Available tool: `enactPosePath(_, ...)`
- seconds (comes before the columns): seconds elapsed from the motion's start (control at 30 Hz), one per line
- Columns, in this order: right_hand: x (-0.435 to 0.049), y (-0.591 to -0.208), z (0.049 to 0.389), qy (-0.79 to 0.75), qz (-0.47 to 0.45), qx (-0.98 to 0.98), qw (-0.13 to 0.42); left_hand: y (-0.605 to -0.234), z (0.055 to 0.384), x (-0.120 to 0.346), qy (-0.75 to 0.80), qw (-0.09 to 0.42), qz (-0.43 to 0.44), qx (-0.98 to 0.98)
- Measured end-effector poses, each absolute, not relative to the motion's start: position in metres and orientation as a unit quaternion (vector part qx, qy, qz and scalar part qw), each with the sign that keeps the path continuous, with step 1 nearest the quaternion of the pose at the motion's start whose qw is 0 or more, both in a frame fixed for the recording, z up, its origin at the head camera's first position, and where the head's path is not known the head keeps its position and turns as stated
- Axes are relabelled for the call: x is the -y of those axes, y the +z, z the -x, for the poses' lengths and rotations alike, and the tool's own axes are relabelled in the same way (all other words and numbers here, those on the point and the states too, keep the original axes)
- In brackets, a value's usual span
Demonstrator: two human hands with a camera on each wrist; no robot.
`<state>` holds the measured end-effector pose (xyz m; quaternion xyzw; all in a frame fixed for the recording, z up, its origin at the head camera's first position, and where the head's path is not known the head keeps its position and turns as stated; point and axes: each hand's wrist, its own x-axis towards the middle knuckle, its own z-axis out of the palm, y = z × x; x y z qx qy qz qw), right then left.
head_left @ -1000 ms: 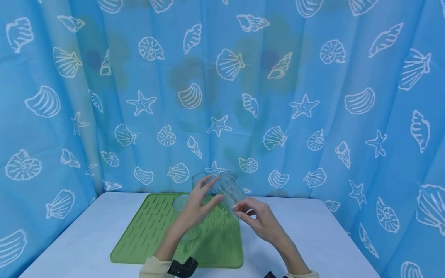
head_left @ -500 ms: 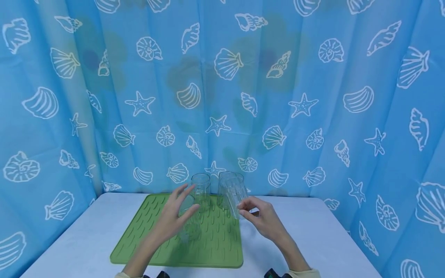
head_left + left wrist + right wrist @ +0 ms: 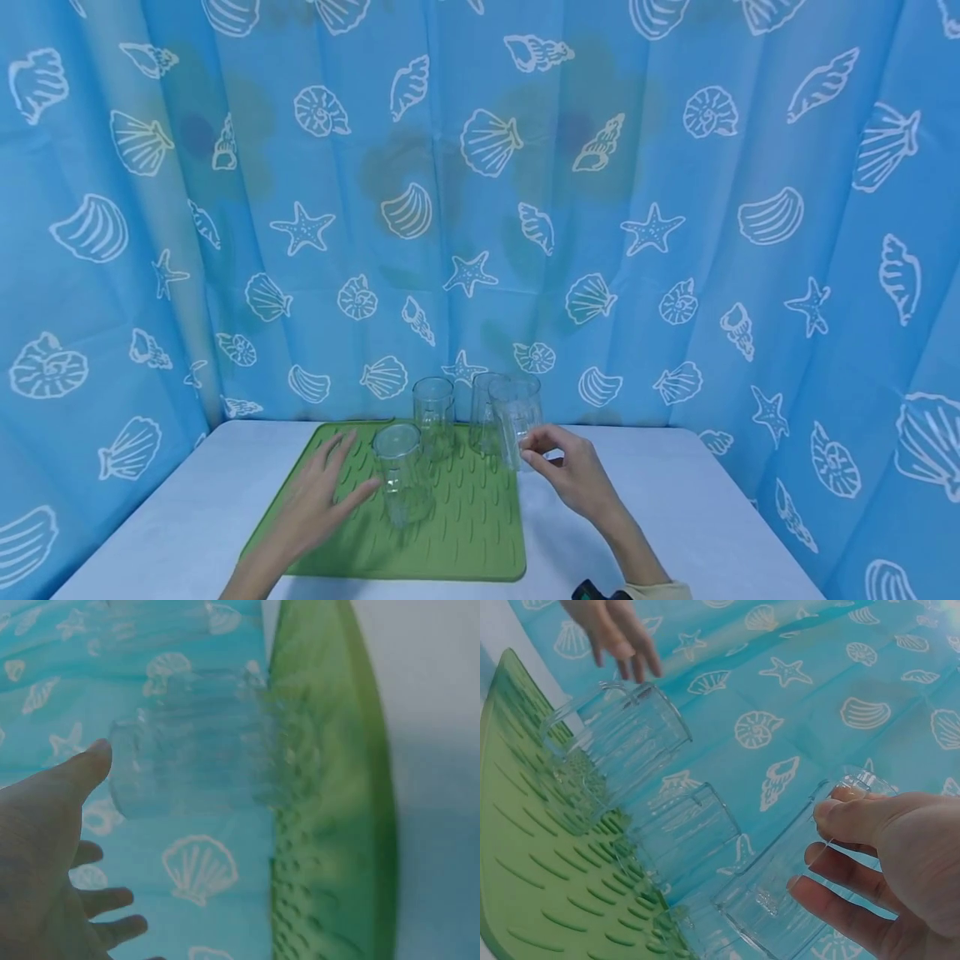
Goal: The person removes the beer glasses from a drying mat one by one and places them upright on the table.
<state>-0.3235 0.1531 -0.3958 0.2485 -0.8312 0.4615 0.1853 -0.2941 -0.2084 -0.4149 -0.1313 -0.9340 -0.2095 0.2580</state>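
Right hand (image 3: 576, 473) pinches a clear glass (image 3: 513, 408); left hand (image 3: 309, 504) (fingers apart) hovers beside a second glass (image 3: 402, 477) on a green mat (image 3: 480, 546).

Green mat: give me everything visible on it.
The green mat is roughly rectangular with rounded corners, a raised border and rows of short raised ridges; it looks like silicone or rubber. It lies flat on the white table. Three clear glasses stand on it: front, back-left and back-right. The left hand hides part of its left side. The right hand holds another glass at its right edge; contact there is unclear.
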Motion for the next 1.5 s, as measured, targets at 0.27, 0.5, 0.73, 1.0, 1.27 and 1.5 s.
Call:
enactPosePath(0.27, -0.158, -0.399, 0.327, 0.473, -0.237, 0.826, 0.195, -0.434, 0.293, 0.228, -0.183, 0.115, 0.091, 0.972)
enactPosePath(0.5, -0.161, -0.405, 0.333, 0.484, -0.213, 0.827, 0.194, -0.448, 0.299, 0.232, -0.186, -0.026, 0.046, 0.981)
enactPosePath(0.73, -0.165, -0.417, 0.34, 0.493, -0.201, 0.825, 0.191, -0.454, 0.297, 0.234, -0.182, -0.076, 0.038, 0.98)
enactPosePath(1.0, -0.171, -0.433, 0.347, 0.508, -0.188, 0.819, 0.189, -0.459, 0.298, 0.236, -0.168, -0.12, 0.029, 0.978)
enactPosePath(1.27, -0.175, -0.447, 0.355, 0.516, -0.17, 0.821, 0.177, -0.458, 0.298, 0.238, -0.17, -0.125, 0.035, 0.977)
enactPosePath(1.5, -0.176, -0.452, 0.357, 0.534, -0.157, 0.817, 0.153, -0.459, 0.298, 0.238, -0.167, -0.118, 0.032, 0.978)
